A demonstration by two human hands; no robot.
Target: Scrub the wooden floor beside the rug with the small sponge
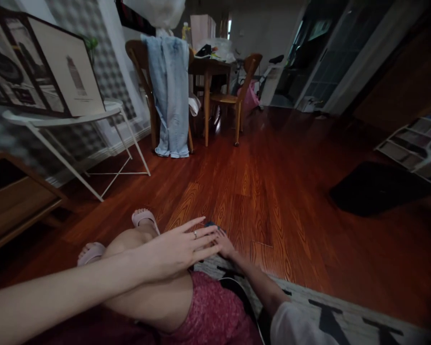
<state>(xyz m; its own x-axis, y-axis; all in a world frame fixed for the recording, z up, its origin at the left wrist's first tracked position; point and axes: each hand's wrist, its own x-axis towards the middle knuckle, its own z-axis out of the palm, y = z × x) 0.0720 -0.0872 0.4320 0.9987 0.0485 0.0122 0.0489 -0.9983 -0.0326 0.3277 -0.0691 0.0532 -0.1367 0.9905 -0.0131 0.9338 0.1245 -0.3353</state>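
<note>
My left hand (175,249) reaches across from the lower left over my bare knee, fingers stretched out and close together, a ring on one finger, holding nothing. My right hand (225,245) comes from the lower right, out of a white sleeve, down to the floor at the edge of a pale rug (309,299). Its fingers lie mostly behind my left fingertips. A small dark bluish object (211,224) sits just beyond them; whether the right hand grips it is hidden. Pink shorts (215,311) cover my thigh, and my feet wear pale sandals (143,218).
Red-brown wooden floor (273,191) stretches ahead. A white folding table (61,120) with framed pictures stands left, a low wooden shelf (17,201) beside it. Jeans (169,96) hang over a chair at a dining table (211,67). A dark mat (377,189) lies right.
</note>
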